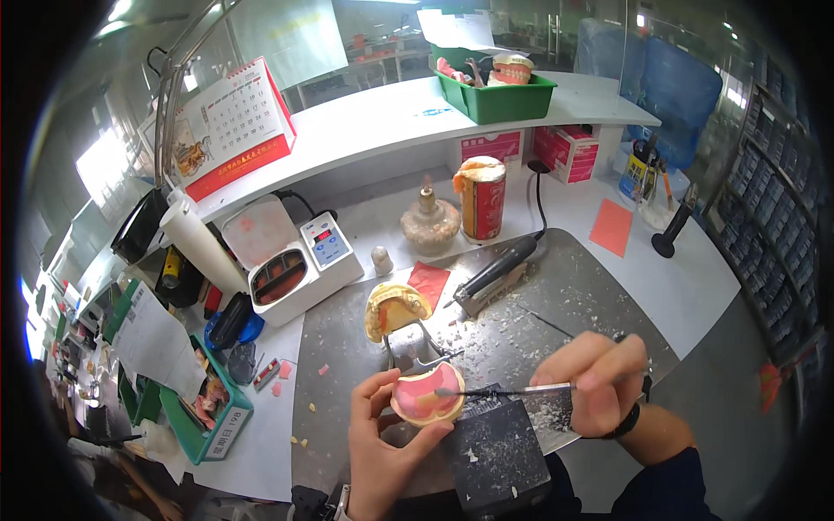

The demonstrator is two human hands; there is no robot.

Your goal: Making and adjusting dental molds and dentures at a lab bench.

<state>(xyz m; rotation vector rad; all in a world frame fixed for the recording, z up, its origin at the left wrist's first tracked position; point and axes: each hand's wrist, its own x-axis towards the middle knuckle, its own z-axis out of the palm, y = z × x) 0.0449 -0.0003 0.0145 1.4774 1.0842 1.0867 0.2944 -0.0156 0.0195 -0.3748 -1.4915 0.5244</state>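
My left hand point(382, 443) is closed around a dental cast point(401, 417) whose face is covered with pink wax point(441, 380). Between the fingers of my right hand point(599, 382) is a thin wax spatula point(512, 392), its tip touching the wax or just above it. Beyond my left hand, a second, yellowish dental cast point(380, 321) with teeth stands beside a metal articulator frame point(404, 334); whether the frame joins both casts I cannot tell. Under the spatula sits a black block point(499, 456) strewn with white shavings.
A metal work plate point(347, 399) carries scattered shavings, a red wax sheet point(428, 282) and a handpiece point(499, 269) on its rest. Behind stand a glass burner point(430, 224), a red can point(483, 204) and a white wax heater point(300, 269). A green tray point(204, 434) lies left.
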